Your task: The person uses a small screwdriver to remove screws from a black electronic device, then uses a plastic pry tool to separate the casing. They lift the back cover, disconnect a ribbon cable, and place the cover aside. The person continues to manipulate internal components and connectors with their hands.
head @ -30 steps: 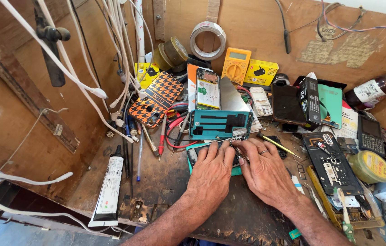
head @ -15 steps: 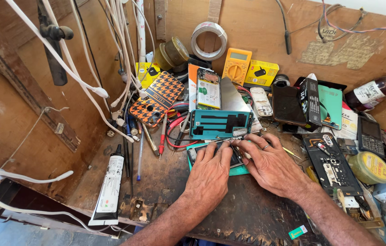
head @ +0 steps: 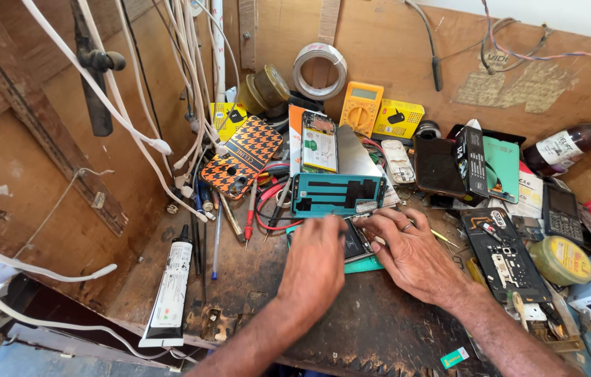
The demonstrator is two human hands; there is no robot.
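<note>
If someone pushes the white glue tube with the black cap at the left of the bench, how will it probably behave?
The white glue tube with the black cap lies flat, so it probably slides or rolls slightly rather than tips. Its crimped flat bottom end likely limits rolling. It looks soft-walled, so it may dent under a firm squeeze and seems light for its size.

Opened teal phone lies flat under both hands.

A worn, scratched wooden workbench sits boxed in by brown plywood walls, daylight falling evenly.
</note>
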